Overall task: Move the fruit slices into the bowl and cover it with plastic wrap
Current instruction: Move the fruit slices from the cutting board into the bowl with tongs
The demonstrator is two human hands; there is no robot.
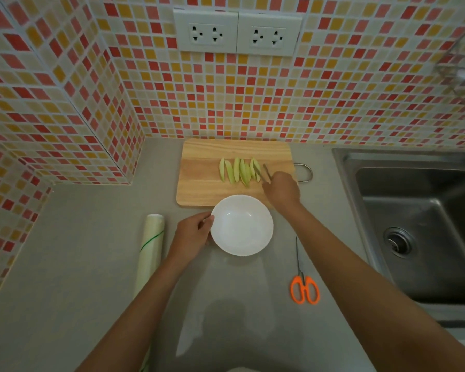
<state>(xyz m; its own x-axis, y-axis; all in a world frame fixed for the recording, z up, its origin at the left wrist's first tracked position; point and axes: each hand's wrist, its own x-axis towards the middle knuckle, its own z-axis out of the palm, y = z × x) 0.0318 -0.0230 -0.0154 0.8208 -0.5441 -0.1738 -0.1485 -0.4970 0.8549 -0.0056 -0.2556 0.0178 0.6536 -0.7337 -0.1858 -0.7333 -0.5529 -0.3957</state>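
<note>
Our left hand (192,229) grips the bowl (242,225) at its 9 o'clock rim; our right hand (281,189) holds tongs (263,173) by the fruit slices (239,171) on the board (199,181). Wrap roll (151,251) at 9, scissors (304,283) at 4, both well apart.

Grey tabletop (78,277) under my arms. On it: wooden cutting board (199,183) at back by tiled wall; white bowl (242,226) just in front, overlapping board's near edge; plastic wrap roll (151,251) to left; orange-handled scissors (304,285) to right, near sink (414,224).
</note>
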